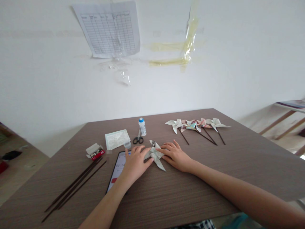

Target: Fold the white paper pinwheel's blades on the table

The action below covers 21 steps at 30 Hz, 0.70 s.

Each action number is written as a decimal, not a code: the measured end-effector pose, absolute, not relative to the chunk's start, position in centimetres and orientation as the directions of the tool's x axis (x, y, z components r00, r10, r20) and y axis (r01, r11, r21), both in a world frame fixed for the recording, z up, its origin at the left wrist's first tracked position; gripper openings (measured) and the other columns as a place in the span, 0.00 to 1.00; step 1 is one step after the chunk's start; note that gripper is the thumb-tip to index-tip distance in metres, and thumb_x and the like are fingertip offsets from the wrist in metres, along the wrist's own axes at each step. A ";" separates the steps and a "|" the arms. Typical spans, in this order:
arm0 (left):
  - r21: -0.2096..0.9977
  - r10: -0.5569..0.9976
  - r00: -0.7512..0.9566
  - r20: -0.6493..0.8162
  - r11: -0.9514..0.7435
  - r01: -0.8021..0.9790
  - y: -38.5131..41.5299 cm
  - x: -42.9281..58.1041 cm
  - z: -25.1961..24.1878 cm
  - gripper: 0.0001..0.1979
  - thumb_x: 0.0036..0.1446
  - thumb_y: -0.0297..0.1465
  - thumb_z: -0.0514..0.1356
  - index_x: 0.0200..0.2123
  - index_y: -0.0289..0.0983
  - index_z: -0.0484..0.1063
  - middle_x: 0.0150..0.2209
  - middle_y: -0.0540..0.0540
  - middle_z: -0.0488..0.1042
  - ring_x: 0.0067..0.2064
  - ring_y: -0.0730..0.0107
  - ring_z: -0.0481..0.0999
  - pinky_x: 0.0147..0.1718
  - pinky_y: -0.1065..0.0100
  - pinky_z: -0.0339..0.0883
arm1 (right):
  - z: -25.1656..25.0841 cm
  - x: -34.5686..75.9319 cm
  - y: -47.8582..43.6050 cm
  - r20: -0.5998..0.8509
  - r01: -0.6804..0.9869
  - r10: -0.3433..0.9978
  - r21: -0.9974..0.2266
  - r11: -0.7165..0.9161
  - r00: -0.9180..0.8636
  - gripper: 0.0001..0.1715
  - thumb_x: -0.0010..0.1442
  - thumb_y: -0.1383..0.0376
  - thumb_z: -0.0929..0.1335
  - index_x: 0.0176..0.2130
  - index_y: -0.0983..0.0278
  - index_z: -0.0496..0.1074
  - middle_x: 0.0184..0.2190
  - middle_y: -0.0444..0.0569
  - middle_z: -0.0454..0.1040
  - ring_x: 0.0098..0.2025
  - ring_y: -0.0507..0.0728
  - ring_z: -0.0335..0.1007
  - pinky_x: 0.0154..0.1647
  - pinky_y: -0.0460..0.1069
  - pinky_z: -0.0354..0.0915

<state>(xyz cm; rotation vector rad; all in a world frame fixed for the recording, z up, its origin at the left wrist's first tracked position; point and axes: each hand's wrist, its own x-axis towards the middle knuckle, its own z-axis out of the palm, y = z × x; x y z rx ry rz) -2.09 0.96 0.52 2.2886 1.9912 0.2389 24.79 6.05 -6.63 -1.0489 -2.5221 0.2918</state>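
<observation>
Okay so the left hand (135, 166) and right hand (175, 156) are both lying flat and open on a brown wood-grain worktop (181, 190), fingertips on a folded printed-paper pinwheel (155, 156) between them, no real grip. Under the left hand sits a black smartphone (117, 168) showing a timer. Further away there's a white glue bottle with a blue cap (142, 126), black-handled scissors (138, 139), and a row of paper pinwheels on dark sticks (196, 125) off to the right. Loose dark sticks (75, 189) lie near left.
</observation>
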 end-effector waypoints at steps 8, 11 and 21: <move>0.159 0.988 0.150 0.038 -0.154 0.975 0.9 -2.0 0.9 0.28 0.82 0.39 0.71 0.80 0.57 0.85 0.84 0.37 0.81 0.86 0.28 0.77 0.87 0.13 0.58 | -7.0 24.9 6.1 0.304 0.643 0.724 -0.333 0.690 -0.619 0.30 0.89 0.64 0.71 0.81 0.45 0.81 0.73 0.58 0.88 0.80 0.72 0.79 0.90 0.88 0.59; 0.149 0.988 0.149 0.032 -0.152 0.977 0.8 -2.0 1.1 0.28 0.83 0.40 0.71 0.81 0.60 0.84 0.84 0.39 0.82 0.86 0.29 0.77 0.87 0.14 0.58 | -7.2 24.9 6.2 0.314 0.639 0.716 -0.322 0.698 -0.623 0.29 0.89 0.65 0.69 0.80 0.46 0.82 0.72 0.58 0.88 0.79 0.72 0.80 0.90 0.87 0.60; 0.113 0.992 0.110 0.058 -0.116 0.987 1.3 -3.7 3.0 0.28 0.84 0.41 0.67 0.81 0.55 0.84 0.87 0.38 0.77 0.87 0.28 0.75 0.87 0.15 0.58 | -7.0 25.0 6.2 0.306 0.636 0.719 -0.336 0.695 -0.624 0.28 0.90 0.65 0.68 0.79 0.49 0.83 0.71 0.58 0.89 0.77 0.71 0.81 0.90 0.88 0.59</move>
